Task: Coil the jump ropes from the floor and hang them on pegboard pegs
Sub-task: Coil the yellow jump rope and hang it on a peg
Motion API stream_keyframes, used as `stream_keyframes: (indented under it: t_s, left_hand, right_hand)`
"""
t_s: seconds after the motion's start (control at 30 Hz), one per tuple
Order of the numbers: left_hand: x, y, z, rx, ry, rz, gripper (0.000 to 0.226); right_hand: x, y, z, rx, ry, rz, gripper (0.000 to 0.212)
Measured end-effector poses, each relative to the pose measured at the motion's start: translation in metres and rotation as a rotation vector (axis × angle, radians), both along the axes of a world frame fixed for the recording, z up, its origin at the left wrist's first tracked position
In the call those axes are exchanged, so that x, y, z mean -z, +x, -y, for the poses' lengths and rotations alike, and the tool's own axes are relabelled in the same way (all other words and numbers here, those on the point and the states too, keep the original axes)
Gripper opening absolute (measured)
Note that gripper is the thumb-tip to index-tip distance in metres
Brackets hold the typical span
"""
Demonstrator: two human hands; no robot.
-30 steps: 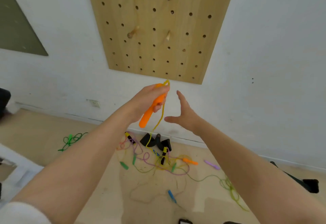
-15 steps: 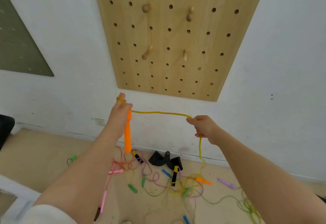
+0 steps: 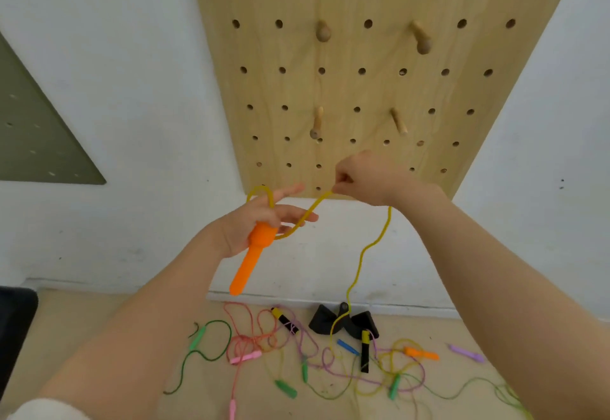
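My left hand holds the top of an orange jump rope handle against its palm, and the handle hangs down. Two fingers point right, with a loop of the yellow cord laid over them. My right hand pinches the same yellow cord just to the right, in front of the lower edge of the wooden pegboard. From there the cord drops to the floor, where the rope's other orange handle lies. Bare wooden pegs stick out above my hands.
Two more pegs sit higher on the board. Tangled pink, green and purple jump ropes, blue and black-and-yellow handles lie on the floor by the white wall. A black object rests at the baseboard.
My right hand has swung back toward my left hand with the cord, laying a slack loop over the left fingers. The left index and middle fingers have straightened. The view has moved closer to the pegboard.
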State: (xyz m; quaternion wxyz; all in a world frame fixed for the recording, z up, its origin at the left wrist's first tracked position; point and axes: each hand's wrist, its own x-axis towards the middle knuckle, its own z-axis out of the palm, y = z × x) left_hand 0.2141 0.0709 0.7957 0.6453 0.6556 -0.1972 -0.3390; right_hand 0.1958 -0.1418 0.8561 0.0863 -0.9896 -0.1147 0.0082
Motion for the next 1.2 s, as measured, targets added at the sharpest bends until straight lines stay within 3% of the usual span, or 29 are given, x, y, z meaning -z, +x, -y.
stream_keyframes:
  t_s: [0.13,0.23,0.37,0.53,0.67,0.73,0.83,0.97,1.07,1.2]
  left_hand:
    - [0.0,0.021,-0.014,0.129,0.17,-0.056,0.073]
    - [-0.003,0.02,0.002,0.15,0.3,-0.076,0.049]
    - [-0.01,0.012,0.033,-0.011,0.168,0.069,0.017]
    - [-0.013,0.001,0.055,-0.047,0.234,0.223,0.049]
    - [-0.011,-0.006,0.077,-0.053,0.188,0.122,0.047]
    - [-0.006,-0.009,0.086,-0.084,0.138,0.047,0.038]
    - [0.0,-0.011,0.097,-0.175,0.165,0.045,0.035]
    - [0.003,-0.015,0.107,-0.22,0.152,0.108,0.037]
    - [-0.003,-0.019,0.115,-0.248,-0.016,0.043,0.036]
    - [-0.012,-0.027,0.128,-0.32,-0.186,-0.044,0.032]
  right_hand:
    - [-0.011,-0.002,-0.006,-0.083,0.033,0.05,0.015]
    - [-0.008,-0.007,-0.019,-0.203,0.081,0.006,0.017]
    - [0.005,-0.004,-0.024,-0.235,-0.035,0.043,0.015]
    - [0.015,-0.004,0.005,-0.078,0.159,0.113,0.033]
    - [0.032,-0.005,0.049,-0.065,0.218,-0.272,0.021]
    - [0.042,-0.009,0.074,-0.023,0.399,-0.453,0.011]
    - [0.052,-0.014,0.104,0.053,0.61,-0.558,0.019]
    - [0.042,-0.016,0.116,0.04,0.941,-0.396,0.025]
    - [0.024,-0.013,0.117,0.007,1.025,-0.228,0.018]
    - [0.025,-0.012,0.112,-0.08,0.65,-0.124,0.022]
